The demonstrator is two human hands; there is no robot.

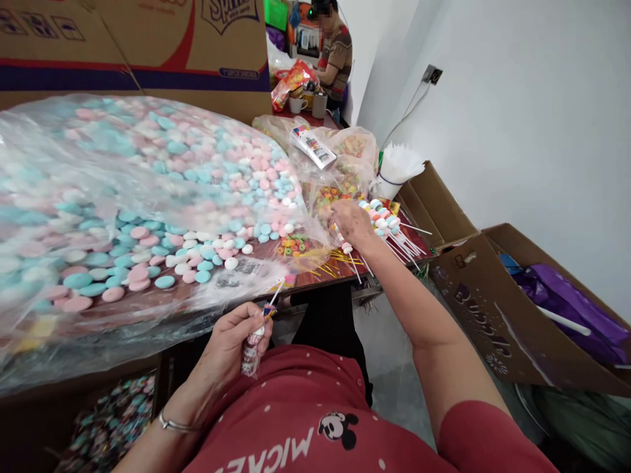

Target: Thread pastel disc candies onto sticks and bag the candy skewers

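Observation:
My left hand (246, 328) is closed around a wrapped candy stick (250, 353) in front of my shirt. Its white stick points up past the gathered wrapper. Over the right part of the table my right hand (351, 225) reaches down, its fingertips blurred and partly hidden, so I cannot tell whether they grip anything. Just below that hand lies a candy-threaded stick (346, 247). Beside it is a pile of similar candy skewers (382, 220) with white sticks jutting toward me. Yellow twist ties (332, 264) and small ring candies (292, 246) lie to the left of the hand.
A large clear bag of pastel candies (197, 157) covers the left of the table. Behind it stands a big carton (148, 46). A tub of white sleeves (399, 167) and open boxes (473, 302) are at right. Wrapped candies (111, 420) fill a box below. Another person (339, 56) sits behind.

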